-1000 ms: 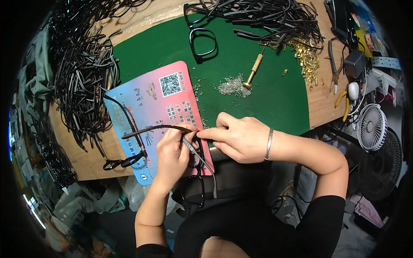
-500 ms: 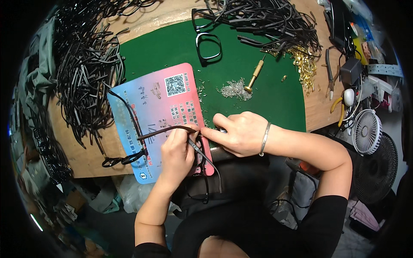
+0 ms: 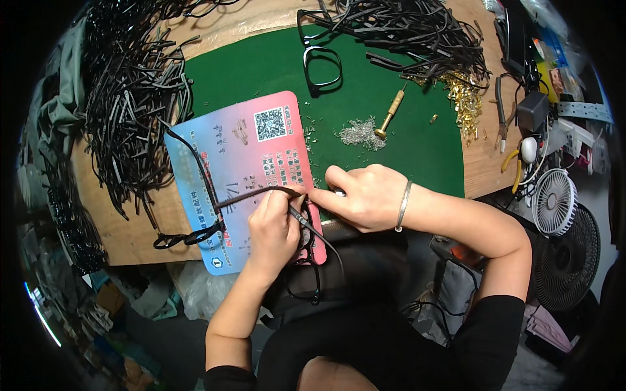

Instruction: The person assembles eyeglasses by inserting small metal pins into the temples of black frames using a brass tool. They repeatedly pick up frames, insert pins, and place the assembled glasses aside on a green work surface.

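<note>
My left hand (image 3: 272, 228) is closed around black eyeglasses (image 3: 313, 287) where a temple meets the front. One temple stretches left across the pink-and-blue mat, the other slants down to the right, and the rim hangs over the table's near edge. My right hand (image 3: 365, 197) is curled, its extended index fingertip right at the hinge area. A small shiny end shows between its fingers; the rest of that object is hidden. Left of my hands, another black pair of glasses (image 3: 189, 238) lies partly on the printed mat (image 3: 195, 202), with one temple pointing away.
Small silver screws (image 3: 362, 133) are heaped on the green sheet (image 3: 417, 156), beside a brass screwdriver (image 3: 391, 114). Black temples (image 3: 417, 39) are piled far right, more temples (image 3: 134, 124) at left. Gold-coloured parts (image 3: 464, 107), pliers (image 3: 501, 114), a glasses frame (image 3: 323, 68) and a white fan (image 3: 555, 202) surround them.
The whole scene has shifted slightly in view. Both hands keep nearly the same hold, the right index fingertip still at the glasses' hinge area.
</note>
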`<action>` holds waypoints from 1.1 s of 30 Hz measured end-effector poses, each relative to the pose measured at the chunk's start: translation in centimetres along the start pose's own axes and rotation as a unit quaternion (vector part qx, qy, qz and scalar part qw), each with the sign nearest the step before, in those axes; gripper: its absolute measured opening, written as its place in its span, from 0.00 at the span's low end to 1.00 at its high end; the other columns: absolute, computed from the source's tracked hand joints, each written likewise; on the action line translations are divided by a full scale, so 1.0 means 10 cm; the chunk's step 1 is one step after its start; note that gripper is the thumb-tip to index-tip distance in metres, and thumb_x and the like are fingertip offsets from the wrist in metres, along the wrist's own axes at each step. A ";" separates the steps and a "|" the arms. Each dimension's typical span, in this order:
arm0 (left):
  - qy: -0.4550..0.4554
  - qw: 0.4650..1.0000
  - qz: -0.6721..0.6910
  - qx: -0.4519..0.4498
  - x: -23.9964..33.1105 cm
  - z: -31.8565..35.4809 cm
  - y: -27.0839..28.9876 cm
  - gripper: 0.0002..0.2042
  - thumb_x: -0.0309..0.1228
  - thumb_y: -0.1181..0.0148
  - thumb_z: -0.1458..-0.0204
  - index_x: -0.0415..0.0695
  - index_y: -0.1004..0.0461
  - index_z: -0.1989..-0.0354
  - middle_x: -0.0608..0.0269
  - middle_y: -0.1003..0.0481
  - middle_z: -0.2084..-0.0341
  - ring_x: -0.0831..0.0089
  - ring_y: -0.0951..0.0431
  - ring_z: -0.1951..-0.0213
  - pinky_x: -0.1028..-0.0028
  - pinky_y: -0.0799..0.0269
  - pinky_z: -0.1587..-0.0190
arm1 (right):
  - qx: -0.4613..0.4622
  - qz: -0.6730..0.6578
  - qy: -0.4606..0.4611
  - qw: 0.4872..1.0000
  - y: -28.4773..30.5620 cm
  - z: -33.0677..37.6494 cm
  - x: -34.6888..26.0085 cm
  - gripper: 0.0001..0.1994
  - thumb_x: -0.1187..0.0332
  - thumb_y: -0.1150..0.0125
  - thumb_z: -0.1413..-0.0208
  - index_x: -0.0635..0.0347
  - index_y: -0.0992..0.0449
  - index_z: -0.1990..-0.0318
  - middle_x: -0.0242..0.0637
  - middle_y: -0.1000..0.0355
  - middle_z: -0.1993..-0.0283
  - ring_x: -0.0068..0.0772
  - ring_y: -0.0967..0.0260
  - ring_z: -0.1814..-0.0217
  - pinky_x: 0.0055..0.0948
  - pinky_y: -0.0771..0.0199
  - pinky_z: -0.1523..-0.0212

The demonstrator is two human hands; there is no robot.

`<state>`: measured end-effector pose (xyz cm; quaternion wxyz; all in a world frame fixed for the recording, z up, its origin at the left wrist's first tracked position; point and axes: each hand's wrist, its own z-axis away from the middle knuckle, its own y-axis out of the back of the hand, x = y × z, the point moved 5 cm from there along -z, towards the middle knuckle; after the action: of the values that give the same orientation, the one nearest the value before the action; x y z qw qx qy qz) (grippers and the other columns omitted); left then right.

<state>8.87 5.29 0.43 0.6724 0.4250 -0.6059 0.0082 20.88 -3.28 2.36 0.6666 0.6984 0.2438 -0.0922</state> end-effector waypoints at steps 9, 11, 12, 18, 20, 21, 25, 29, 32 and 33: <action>-0.047 0.985 -0.088 0.139 0.09 -0.37 0.15 0.09 0.14 0.53 0.49 0.34 0.30 0.60 0.56 0.25 0.71 0.73 0.24 0.70 0.75 0.28 0.68 | -0.006 0.018 -0.108 0.994 0.14 0.22 -0.15 0.21 0.65 0.42 0.53 0.57 0.34 0.49 0.40 0.38 0.67 0.32 0.30 0.79 0.29 0.30 0.84; 0.003 0.993 -0.045 0.105 0.00 -0.32 0.12 0.13 0.16 0.55 0.47 0.35 0.31 0.54 0.53 0.25 0.64 0.71 0.23 0.67 0.73 0.28 0.65 | -0.027 0.027 -0.132 0.990 0.07 0.26 -0.19 0.22 0.64 0.42 0.52 0.58 0.33 0.48 0.41 0.38 0.66 0.33 0.30 0.78 0.29 0.30 0.83; -0.011 0.994 -0.028 0.105 0.01 -0.28 0.15 0.14 0.18 0.55 0.45 0.36 0.34 0.50 0.52 0.27 0.61 0.71 0.23 0.66 0.73 0.27 0.65 | -0.025 0.011 -0.147 0.989 0.10 0.28 -0.16 0.22 0.64 0.41 0.53 0.57 0.34 0.48 0.41 0.38 0.65 0.34 0.30 0.78 0.30 0.29 0.82; 0.027 0.999 0.040 0.022 0.18 0.02 0.36 0.17 0.24 0.58 0.40 0.39 0.38 0.41 0.58 0.32 0.65 0.77 0.27 0.69 0.81 0.28 0.68 | -0.014 -0.078 -0.211 0.974 0.30 0.40 -0.05 0.20 0.68 0.43 0.52 0.54 0.34 0.49 0.42 0.40 0.64 0.40 0.30 0.74 0.35 0.27 0.77; 0.042 0.998 0.050 -0.015 0.20 0.10 0.30 0.18 0.21 0.57 0.41 0.39 0.37 0.42 0.59 0.32 0.65 0.78 0.27 0.68 0.81 0.29 0.69 | 0.008 -0.039 -0.207 0.977 0.21 0.42 -0.07 0.19 0.69 0.43 0.54 0.51 0.33 0.51 0.40 0.40 0.65 0.37 0.31 0.75 0.33 0.28 0.78; 0.068 0.993 0.094 -0.002 0.24 0.11 0.30 0.15 0.20 0.56 0.42 0.36 0.34 0.46 0.58 0.30 0.64 0.77 0.26 0.67 0.81 0.29 0.68 | 0.025 -0.006 -0.205 0.978 0.16 0.41 -0.10 0.19 0.70 0.42 0.54 0.50 0.31 0.52 0.39 0.39 0.66 0.36 0.31 0.76 0.32 0.28 0.79; -0.081 0.994 0.076 -0.008 0.29 0.34 0.33 0.05 0.18 0.40 0.54 0.37 0.27 0.68 0.56 0.22 0.66 0.65 0.21 0.66 0.74 0.26 0.63 | 0.045 0.028 -0.188 0.981 0.15 0.42 -0.12 0.19 0.71 0.40 0.57 0.52 0.28 0.53 0.36 0.38 0.68 0.31 0.32 0.76 0.26 0.30 0.80; -0.219 0.964 -0.084 -0.122 0.34 0.59 0.19 0.08 0.27 0.34 0.63 0.44 0.24 0.72 0.62 0.22 0.65 0.65 0.22 0.60 0.66 0.27 0.54 | 0.010 0.042 -0.183 0.982 0.12 0.37 -0.13 0.20 0.71 0.40 0.58 0.52 0.28 0.53 0.36 0.38 0.68 0.30 0.32 0.77 0.26 0.31 0.80; -0.243 0.962 -0.107 -0.065 0.30 0.58 0.14 0.08 0.28 0.35 0.63 0.44 0.22 0.72 0.63 0.22 0.66 0.66 0.23 0.61 0.64 0.28 0.53 | 0.026 0.049 -0.183 0.982 0.10 0.38 -0.14 0.20 0.71 0.40 0.59 0.52 0.28 0.53 0.36 0.39 0.68 0.29 0.33 0.78 0.26 0.31 0.80; -0.245 0.962 -0.111 -0.050 0.30 0.57 0.13 0.08 0.28 0.35 0.64 0.44 0.22 0.72 0.63 0.23 0.66 0.66 0.23 0.61 0.63 0.28 0.52 | 0.026 0.053 -0.182 0.981 0.09 0.38 -0.14 0.21 0.70 0.40 0.60 0.52 0.28 0.53 0.35 0.39 0.68 0.29 0.33 0.78 0.26 0.31 0.80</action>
<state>4.37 1.32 3.08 0.5206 0.4444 -0.7007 -0.2013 20.83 -7.27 3.45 0.6853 0.6988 0.0786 -0.1892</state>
